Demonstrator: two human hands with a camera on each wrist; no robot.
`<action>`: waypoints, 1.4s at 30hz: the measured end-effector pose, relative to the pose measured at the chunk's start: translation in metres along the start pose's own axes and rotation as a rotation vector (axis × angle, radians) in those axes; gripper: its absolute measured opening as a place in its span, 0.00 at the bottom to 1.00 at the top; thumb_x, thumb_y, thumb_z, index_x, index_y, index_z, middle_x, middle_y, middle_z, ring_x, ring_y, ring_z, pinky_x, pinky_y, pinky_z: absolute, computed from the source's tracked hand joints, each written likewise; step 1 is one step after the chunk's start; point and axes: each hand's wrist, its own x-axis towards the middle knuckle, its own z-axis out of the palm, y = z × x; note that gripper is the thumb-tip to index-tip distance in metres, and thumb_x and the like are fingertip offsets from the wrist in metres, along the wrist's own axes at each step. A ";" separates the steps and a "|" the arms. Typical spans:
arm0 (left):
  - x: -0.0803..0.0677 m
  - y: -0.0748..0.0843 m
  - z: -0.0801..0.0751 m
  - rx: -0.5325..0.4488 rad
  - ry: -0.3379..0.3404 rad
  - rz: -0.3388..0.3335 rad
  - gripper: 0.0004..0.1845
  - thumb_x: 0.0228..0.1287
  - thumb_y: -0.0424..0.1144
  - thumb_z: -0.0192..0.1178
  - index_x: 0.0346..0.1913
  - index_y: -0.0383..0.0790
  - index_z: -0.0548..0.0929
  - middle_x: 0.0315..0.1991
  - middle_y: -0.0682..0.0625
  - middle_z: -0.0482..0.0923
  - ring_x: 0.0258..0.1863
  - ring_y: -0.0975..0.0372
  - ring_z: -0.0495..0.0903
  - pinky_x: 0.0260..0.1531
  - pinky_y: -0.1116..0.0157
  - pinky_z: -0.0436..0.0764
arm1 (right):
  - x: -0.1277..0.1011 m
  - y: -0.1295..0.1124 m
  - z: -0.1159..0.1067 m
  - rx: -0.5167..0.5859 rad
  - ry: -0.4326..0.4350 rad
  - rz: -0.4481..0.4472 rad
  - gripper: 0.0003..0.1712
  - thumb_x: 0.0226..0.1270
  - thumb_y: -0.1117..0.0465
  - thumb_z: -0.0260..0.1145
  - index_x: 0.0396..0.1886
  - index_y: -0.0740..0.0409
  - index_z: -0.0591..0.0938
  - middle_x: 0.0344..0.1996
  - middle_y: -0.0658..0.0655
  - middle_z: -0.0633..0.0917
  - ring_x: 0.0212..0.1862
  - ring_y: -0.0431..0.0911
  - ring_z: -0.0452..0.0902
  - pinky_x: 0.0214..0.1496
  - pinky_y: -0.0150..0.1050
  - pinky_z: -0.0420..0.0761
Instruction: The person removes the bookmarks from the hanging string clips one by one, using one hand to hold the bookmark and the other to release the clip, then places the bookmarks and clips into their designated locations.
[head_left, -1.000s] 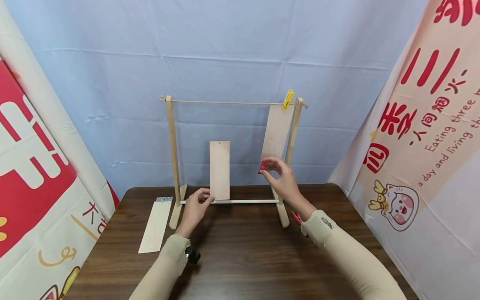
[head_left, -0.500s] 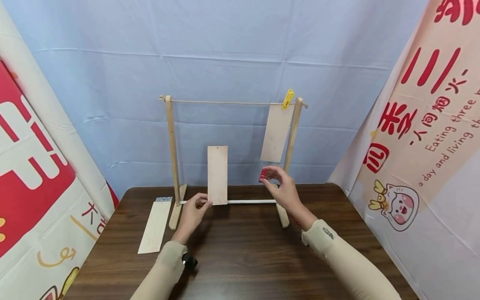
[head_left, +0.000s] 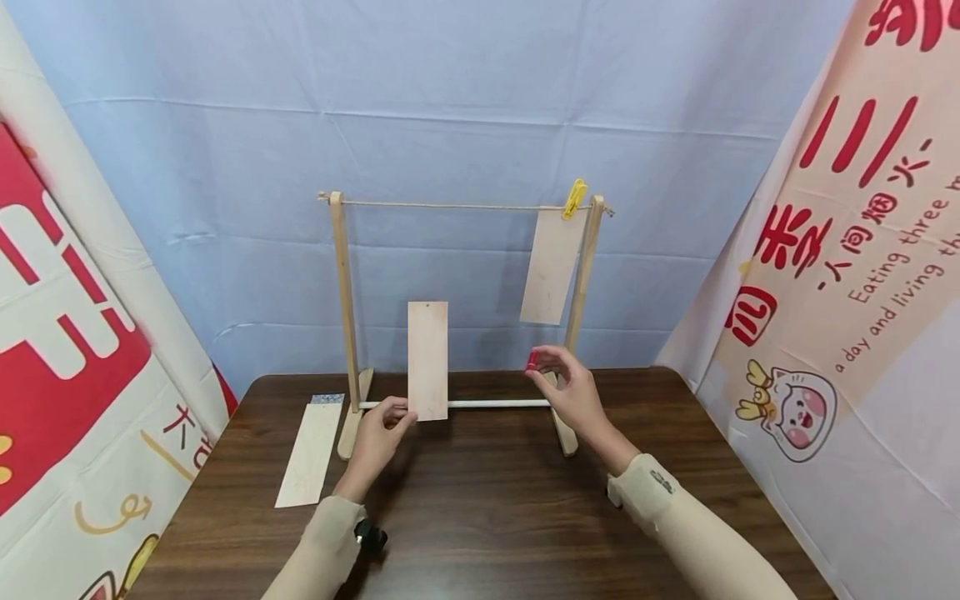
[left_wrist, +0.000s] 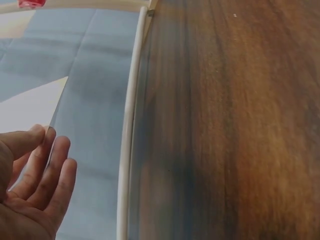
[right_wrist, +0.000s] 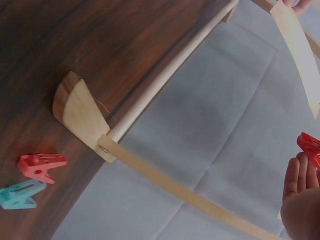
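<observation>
Broadly, a dark wooden table (head_left: 480, 500) fills the lower view, backed by a pale blue cloth wall (head_left: 465, 100). On the table stands a wooden hanging frame (head_left: 347, 317) with a string (head_left: 450, 205) across its top and a white rod (head_left: 495, 403) near its base. One thin wooden board hangs (head_left: 551, 267) from the string by a yellow clip (head_left: 575, 198), close against the frame's right post.

Both forearms reach forward from the near edge. The left hand (head_left: 378, 433) pinches the bottom edge of a second wooden board (head_left: 427, 360), holding it upright just in front of the rod (well below the string). The right hand (head_left: 572, 390), raised near the right post, pinches a red clip (head_left: 532, 360) between thumb and fingertips.

A third board (head_left: 310, 454) lies flat on the table left of the frame. By the frame's right foot, the right wrist view shows a spare red clip (right_wrist: 41, 166) and a blue clip (right_wrist: 20, 194) touching each other. Bare tabletop lies between the arms.
</observation>
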 end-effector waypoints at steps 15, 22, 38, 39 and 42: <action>-0.020 0.000 -0.020 0.061 -0.007 -0.042 0.10 0.72 0.38 0.73 0.52 0.42 0.89 0.39 0.51 0.91 0.42 0.57 0.88 0.50 0.53 0.86 | -0.024 0.000 -0.005 -0.049 0.016 0.058 0.22 0.63 0.81 0.74 0.57 0.78 0.81 0.44 0.72 0.87 0.42 0.61 0.85 0.47 0.42 0.87; -0.029 0.001 -0.025 0.146 -0.017 -0.047 0.10 0.72 0.38 0.73 0.52 0.42 0.88 0.43 0.49 0.91 0.46 0.53 0.88 0.50 0.49 0.86 | -0.033 0.003 -0.008 -0.029 0.033 0.039 0.23 0.60 0.85 0.74 0.55 0.81 0.81 0.42 0.74 0.86 0.40 0.64 0.84 0.47 0.27 0.83; -0.047 -0.007 -0.041 0.163 -0.016 -0.069 0.08 0.71 0.36 0.73 0.49 0.43 0.89 0.39 0.52 0.91 0.43 0.58 0.88 0.49 0.55 0.86 | -0.051 0.006 -0.020 -0.142 0.037 0.074 0.23 0.62 0.82 0.75 0.57 0.76 0.82 0.41 0.71 0.87 0.40 0.63 0.85 0.45 0.27 0.80; -0.048 -0.008 -0.043 0.167 -0.014 -0.073 0.08 0.71 0.37 0.73 0.50 0.43 0.89 0.39 0.53 0.91 0.43 0.58 0.88 0.49 0.55 0.86 | -0.051 0.007 -0.021 -0.150 0.038 0.072 0.23 0.62 0.81 0.75 0.57 0.76 0.82 0.41 0.71 0.87 0.40 0.63 0.85 0.45 0.27 0.80; -0.051 -0.010 -0.047 0.184 -0.017 -0.085 0.09 0.72 0.37 0.73 0.51 0.43 0.89 0.40 0.53 0.91 0.43 0.58 0.88 0.49 0.56 0.85 | -0.053 0.008 -0.023 -0.163 0.046 0.094 0.23 0.62 0.81 0.76 0.57 0.74 0.83 0.40 0.70 0.88 0.40 0.62 0.84 0.42 0.30 0.80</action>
